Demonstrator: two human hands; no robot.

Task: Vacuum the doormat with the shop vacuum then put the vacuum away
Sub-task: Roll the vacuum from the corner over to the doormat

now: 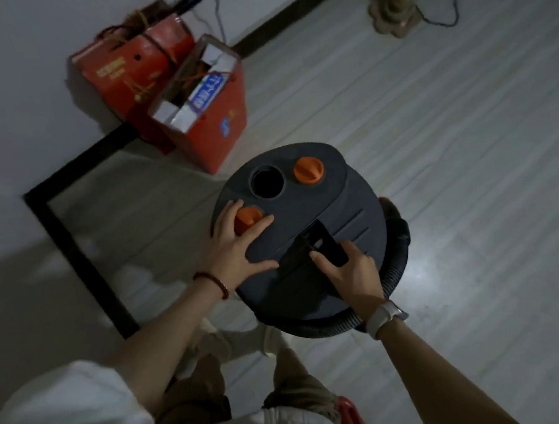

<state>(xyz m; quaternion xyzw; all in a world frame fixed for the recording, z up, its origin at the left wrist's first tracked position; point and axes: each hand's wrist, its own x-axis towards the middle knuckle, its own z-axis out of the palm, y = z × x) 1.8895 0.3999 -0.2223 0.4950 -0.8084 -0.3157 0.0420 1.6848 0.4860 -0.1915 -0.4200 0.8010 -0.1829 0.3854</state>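
Head view: vacuum stands on floor near wall corner, just beside red boxes. My left hand flat on lid, fingers spread round orange knob, holding nothing. My right hand curls into handle slot at lid centre. Hose wraps round drum. Doormat not in sight. Drum looks bulky, hard, smooth; lift by handle, steady lid with left.

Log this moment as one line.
left hand: spread flat on vacuum lid, beside orange knob | right hand: grips lid handle | hose: wrapped around vacuum
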